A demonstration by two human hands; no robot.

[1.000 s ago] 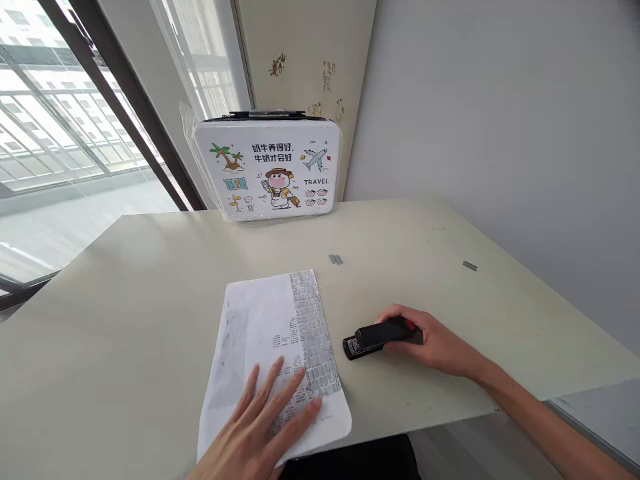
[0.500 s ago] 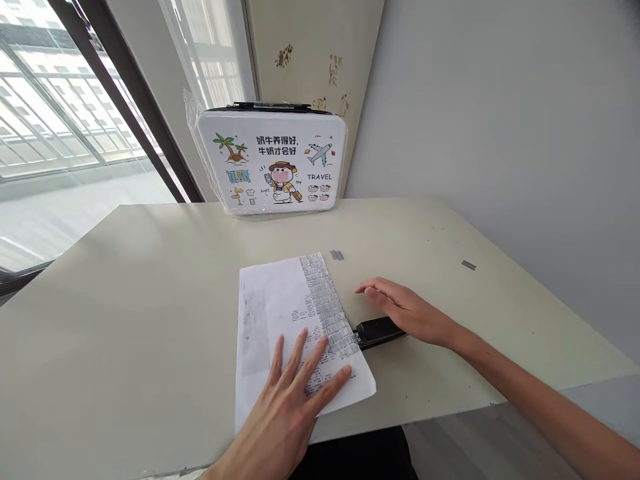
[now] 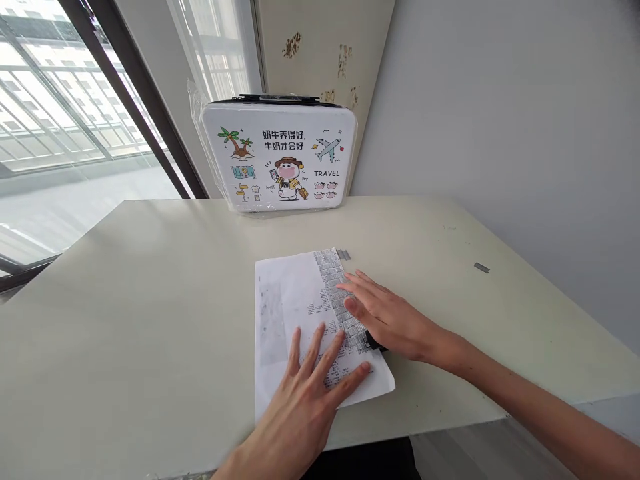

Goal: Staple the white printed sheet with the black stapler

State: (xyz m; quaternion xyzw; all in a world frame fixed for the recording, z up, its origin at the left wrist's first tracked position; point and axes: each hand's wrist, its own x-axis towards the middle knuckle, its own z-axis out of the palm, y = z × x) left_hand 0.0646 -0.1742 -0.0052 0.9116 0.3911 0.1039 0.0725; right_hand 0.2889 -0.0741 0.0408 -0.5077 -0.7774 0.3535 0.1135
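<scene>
A sheet of printed paper (image 3: 295, 280) lies on the table, dense rows of staples (image 3: 333, 283) running along its right side. My left hand (image 3: 313, 393) rests flat on the lower part of the sheet with its fingers spread. Over a black stapler (image 3: 374, 341) at the sheet's right edge lies my right hand (image 3: 393, 323), palm down, fingers stretched out toward the staple rows. Most of the stapler is hidden beneath that hand; only its front end shows, at the paper's edge.
A white case (image 3: 283, 157) with cartoon prints, partly in clear plastic, stands at the table's back edge. Grey staple strips (image 3: 345, 255) lie by the paper's top right corner, and another strip (image 3: 481, 267) lies farther right. A wall (image 3: 500, 120) borders the right side.
My right hand has come down and left, over the front of the stapler. The paper has shifted slightly right, with my left hand still on it. The view has moved a little.
</scene>
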